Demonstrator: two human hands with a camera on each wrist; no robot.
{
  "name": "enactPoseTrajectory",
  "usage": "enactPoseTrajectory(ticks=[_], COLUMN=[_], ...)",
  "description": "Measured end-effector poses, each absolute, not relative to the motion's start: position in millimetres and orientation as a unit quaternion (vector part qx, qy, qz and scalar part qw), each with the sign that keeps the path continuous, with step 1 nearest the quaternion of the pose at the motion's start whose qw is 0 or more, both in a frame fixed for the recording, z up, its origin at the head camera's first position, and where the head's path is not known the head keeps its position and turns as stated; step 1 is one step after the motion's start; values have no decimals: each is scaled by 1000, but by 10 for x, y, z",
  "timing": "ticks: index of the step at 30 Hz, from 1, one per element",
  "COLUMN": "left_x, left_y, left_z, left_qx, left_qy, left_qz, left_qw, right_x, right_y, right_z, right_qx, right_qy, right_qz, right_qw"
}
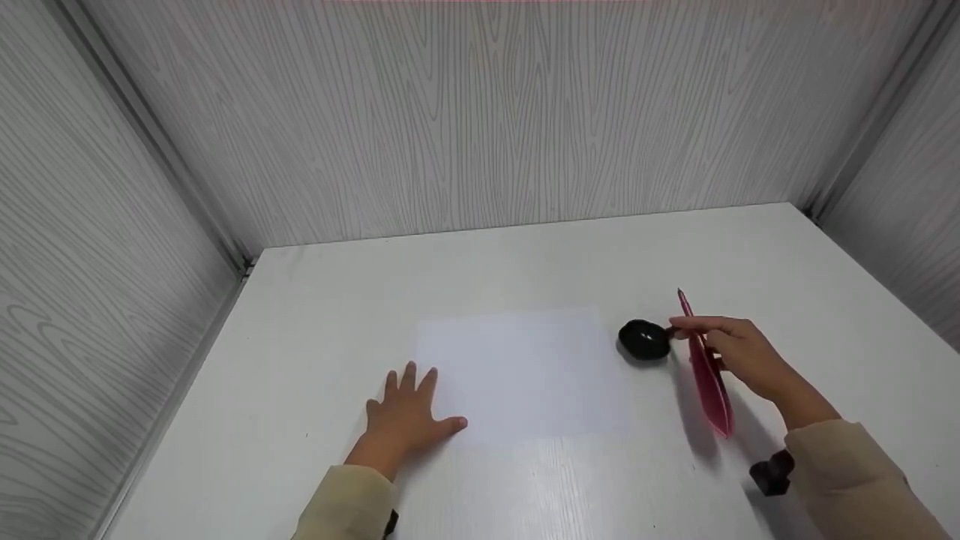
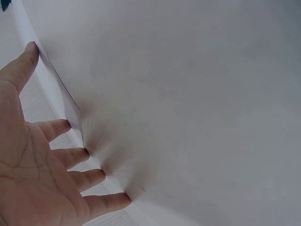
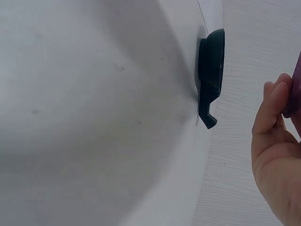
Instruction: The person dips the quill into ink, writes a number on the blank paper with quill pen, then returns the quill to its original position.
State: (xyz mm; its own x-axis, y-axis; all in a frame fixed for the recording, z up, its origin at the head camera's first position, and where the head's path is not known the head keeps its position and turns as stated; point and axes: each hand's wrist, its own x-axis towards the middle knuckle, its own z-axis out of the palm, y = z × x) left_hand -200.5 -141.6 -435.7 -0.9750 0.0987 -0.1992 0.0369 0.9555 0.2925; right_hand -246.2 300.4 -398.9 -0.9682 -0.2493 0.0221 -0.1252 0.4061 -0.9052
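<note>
My left hand (image 1: 405, 416) rests palm down with fingers spread, thumb and fingertips along the left edge of a white sheet of paper (image 1: 532, 375). In the left wrist view its fingertips (image 2: 96, 179) press on the white surface by the sheet's corner. My right hand (image 1: 731, 349) pinches a red feather-shaped pen (image 1: 709, 386), narrow tip pointing away, broad end toward me. A small black dish (image 1: 643, 340) with a short handle sits just right of the paper. The right fingertips overlap that handle in the head view, but the right wrist view shows them apart from the dish (image 3: 211, 63).
The white table (image 1: 322, 337) is bounded by grey wood-grain panels, with a back wall (image 1: 480, 120), a left wall (image 1: 90, 247) and a right wall (image 1: 900, 187). A black device (image 1: 772, 474) shows beneath the right sleeve (image 1: 855, 472).
</note>
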Motion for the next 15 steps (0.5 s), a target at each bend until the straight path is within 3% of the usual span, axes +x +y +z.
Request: enactPoseTrajectory(ticks=[7, 15], left_x=[-1996, -1989], left_y=[-1416, -1418], left_z=[-4380, -4370], left_qx=[38, 37], left_qy=[983, 982], left_qz=[145, 152], left_qw=[105, 104], right_x=[-2482, -2492], right_y=[3020, 3025], right_z=[-3986, -4001], right_qx=[-134, -152], right_qy=[839, 869], right_qz=[-523, -470], right_qw=[67, 33])
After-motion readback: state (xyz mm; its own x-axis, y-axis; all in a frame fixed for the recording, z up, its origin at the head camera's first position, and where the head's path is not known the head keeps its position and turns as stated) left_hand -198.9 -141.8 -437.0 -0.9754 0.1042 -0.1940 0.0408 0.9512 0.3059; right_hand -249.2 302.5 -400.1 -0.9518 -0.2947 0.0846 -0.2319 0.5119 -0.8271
